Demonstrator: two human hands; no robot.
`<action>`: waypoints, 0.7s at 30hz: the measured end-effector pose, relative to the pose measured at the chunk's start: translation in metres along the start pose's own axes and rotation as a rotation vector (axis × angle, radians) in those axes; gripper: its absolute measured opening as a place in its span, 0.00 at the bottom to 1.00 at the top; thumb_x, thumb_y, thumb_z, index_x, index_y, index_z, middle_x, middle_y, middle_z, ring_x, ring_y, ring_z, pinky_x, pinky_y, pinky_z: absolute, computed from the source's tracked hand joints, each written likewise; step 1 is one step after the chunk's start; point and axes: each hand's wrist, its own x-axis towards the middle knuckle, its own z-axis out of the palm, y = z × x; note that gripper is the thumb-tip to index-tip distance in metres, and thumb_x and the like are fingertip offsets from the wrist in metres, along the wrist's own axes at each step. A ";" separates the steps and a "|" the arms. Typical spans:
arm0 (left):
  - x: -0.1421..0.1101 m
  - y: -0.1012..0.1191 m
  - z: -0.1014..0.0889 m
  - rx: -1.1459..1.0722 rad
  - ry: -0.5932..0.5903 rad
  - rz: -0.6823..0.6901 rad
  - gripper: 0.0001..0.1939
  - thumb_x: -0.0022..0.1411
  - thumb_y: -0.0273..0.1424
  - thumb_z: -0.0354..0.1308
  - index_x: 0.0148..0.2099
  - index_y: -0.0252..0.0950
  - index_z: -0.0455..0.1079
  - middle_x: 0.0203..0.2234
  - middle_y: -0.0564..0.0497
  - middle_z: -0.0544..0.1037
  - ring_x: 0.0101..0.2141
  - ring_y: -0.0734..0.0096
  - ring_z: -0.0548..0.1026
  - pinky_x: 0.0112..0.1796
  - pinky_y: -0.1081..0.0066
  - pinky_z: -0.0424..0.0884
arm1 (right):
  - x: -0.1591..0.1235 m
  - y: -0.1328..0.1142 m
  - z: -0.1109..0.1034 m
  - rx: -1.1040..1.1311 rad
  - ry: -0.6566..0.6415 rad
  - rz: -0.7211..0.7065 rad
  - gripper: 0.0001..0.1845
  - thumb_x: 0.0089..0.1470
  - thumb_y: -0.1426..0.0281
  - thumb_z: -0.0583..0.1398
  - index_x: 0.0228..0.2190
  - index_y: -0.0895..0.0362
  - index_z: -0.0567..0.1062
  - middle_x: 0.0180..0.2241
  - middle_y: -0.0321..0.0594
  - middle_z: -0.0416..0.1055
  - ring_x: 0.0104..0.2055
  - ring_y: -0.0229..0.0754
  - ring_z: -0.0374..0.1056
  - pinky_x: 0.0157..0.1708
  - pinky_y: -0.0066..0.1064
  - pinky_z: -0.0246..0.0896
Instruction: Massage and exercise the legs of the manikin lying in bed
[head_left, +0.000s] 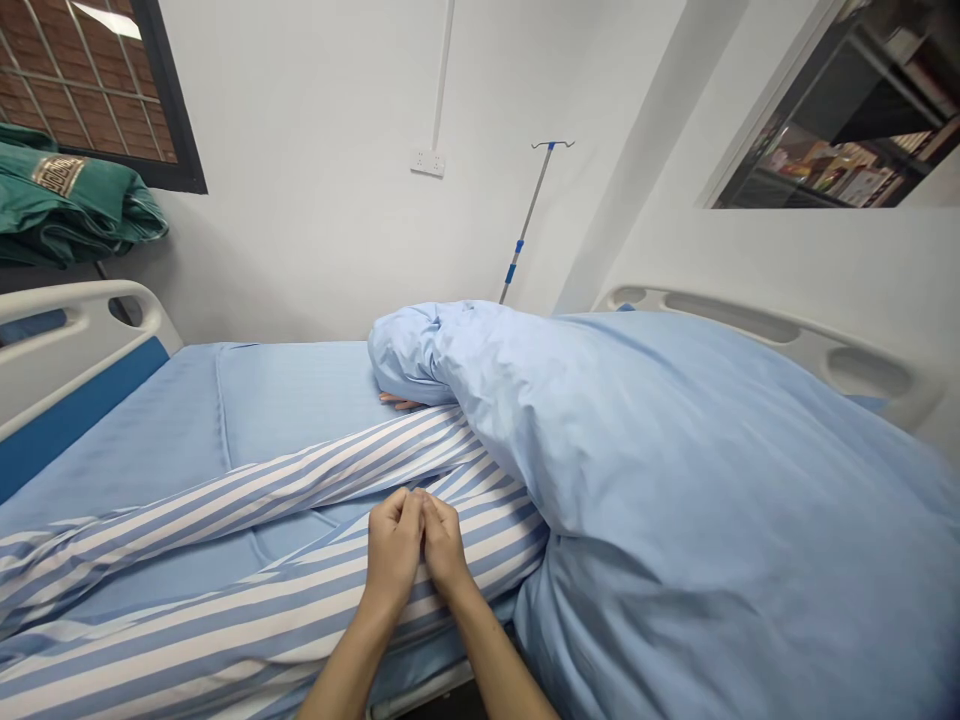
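Basically left hand and right hand bunched together, grip narrow, holding unclear, on striped pyjama leg atop blue-sheeted hospital bed; white wall behind with IV pole and power socket.

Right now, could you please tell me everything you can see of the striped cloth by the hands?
The striped cloth looks like fabric in blue and white stripes, forming two long trouser-like legs that lie slanted across the blue sheet. Their far ends pass under the blue duvet. Whether a body fills them I cannot tell. The left hand and right hand sit close together over it, and the contact is unclear.
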 end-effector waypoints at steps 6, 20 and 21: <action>-0.008 -0.036 0.013 0.300 0.130 0.063 0.18 0.60 0.38 0.42 0.21 0.36 0.55 0.14 0.55 0.62 0.19 0.76 0.59 0.25 0.73 0.52 | 0.002 0.009 -0.002 0.123 0.074 0.093 0.24 0.54 0.54 0.51 0.17 0.56 0.51 0.16 0.28 0.44 0.19 0.30 0.41 0.18 0.25 0.42; -0.008 -0.039 0.012 0.399 0.074 0.097 0.19 0.61 0.37 0.41 0.20 0.36 0.53 0.14 0.55 0.60 0.20 0.75 0.58 0.26 0.73 0.51 | 0.003 -0.021 -0.024 -0.481 -0.056 -0.176 0.22 0.58 0.61 0.49 0.17 0.57 0.61 0.15 0.32 0.56 0.19 0.32 0.50 0.22 0.27 0.40; -0.008 -0.040 0.012 0.399 0.070 0.096 0.19 0.61 0.38 0.41 0.20 0.36 0.53 0.14 0.55 0.60 0.20 0.75 0.58 0.26 0.73 0.51 | 0.003 -0.015 -0.024 -0.482 -0.039 -0.162 0.22 0.58 0.61 0.49 0.16 0.57 0.61 0.15 0.32 0.55 0.19 0.33 0.50 0.23 0.27 0.40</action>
